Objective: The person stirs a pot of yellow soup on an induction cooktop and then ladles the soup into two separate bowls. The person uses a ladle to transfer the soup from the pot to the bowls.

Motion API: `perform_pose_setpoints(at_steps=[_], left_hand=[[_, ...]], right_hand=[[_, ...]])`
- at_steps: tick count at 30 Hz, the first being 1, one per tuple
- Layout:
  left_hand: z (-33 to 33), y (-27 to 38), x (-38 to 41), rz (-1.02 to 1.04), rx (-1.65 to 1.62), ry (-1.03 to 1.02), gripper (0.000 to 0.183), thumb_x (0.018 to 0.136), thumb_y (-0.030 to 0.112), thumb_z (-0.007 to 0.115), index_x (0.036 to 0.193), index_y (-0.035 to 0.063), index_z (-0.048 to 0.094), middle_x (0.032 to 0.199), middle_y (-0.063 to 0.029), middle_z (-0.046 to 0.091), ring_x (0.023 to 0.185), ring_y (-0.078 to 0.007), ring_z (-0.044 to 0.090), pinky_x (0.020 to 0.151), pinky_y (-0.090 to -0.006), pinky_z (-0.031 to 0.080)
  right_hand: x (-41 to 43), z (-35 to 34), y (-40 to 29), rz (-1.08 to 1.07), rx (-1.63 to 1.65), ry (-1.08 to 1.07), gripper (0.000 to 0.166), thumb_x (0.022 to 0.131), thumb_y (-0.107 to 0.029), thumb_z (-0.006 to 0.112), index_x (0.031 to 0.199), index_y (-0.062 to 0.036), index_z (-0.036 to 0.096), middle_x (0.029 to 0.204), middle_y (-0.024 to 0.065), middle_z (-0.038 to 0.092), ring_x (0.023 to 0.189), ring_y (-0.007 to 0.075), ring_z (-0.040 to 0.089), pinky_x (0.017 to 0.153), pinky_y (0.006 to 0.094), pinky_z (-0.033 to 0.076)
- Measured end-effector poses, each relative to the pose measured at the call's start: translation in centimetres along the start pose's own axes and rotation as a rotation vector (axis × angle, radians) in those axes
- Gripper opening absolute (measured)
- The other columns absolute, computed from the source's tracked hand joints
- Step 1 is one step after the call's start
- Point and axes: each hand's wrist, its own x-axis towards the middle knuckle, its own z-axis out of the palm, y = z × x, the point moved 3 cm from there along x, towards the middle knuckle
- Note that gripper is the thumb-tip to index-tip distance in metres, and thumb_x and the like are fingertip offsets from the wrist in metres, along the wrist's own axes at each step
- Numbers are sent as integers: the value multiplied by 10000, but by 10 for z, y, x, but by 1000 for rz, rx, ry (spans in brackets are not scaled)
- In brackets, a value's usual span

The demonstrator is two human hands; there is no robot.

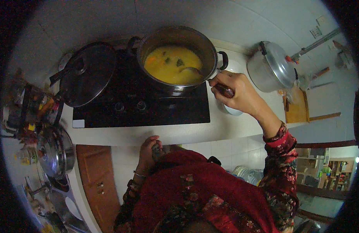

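Observation:
My right hand (pixel 237 90) grips the dark brown handle (pixel 225 90) of a metal ladle or spoon. Its bowl (pixel 191 70) dips into yellow soup (pixel 164 65), where an orange piece and several dark bits float. The soup sits in a deep metal stockpot (pixel 179 33) with black side handles, on a black glass cooktop (pixel 109 115). Close to my body, just below the counter's front edge, is my left hand (pixel 150 150). Its fingers are curled, and I cannot tell if something dark by them is held. A white dish (pixel 233 110) lies partly hidden beneath my right hand.
A dark pan lid (pixel 93 72) with a black handle rests left of the stockpot. A lidded aluminium pot (pixel 267 67) stands at the right by the wall. Another lidded steel pot (pixel 57 151) is on the left counter, near a sink (pixel 65 201). The counter edge (pixel 167 137) runs before me.

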Motion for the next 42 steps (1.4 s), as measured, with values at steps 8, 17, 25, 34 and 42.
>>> perform_pose_setpoints(at_steps=[8,17,25,34,42], left_hand=[[-25,-1,-1,358,504,-83,250,812,86,517,1046,-2,512,885,-69,549,770,-139,549,719,-270,478],[-20,20,-25,711,798,-73,220,851,66,432,1045,5,513,871,-68,555,758,-135,549,701,-273,477],[-27,11,-18,482,477,-7,217,839,45,424,1031,14,518,831,-65,537,734,-150,536,692,-287,474],[-32,-4,-14,427,384,41,213,834,56,433,1018,25,536,830,-74,548,726,-163,539,671,-288,471],[-21,-17,-28,456,254,-5,194,837,70,458,1009,36,541,815,-65,561,723,-145,542,655,-276,467]], right_hand=[[5,3,-18,237,226,20,120,727,-109,635,818,-43,592,744,110,606,692,251,611,604,321,479],[9,-5,-13,77,44,94,201,741,-35,649,936,-31,600,915,120,609,775,243,611,675,313,492],[20,-7,2,58,39,34,256,752,14,638,1000,-32,592,1084,103,593,898,201,600,727,299,497],[15,-8,15,52,98,73,244,753,1,651,989,-18,589,1095,99,600,914,177,593,681,286,490],[14,-5,9,-281,-118,15,307,682,72,620,964,-49,596,1129,125,573,834,275,621,648,320,502]])
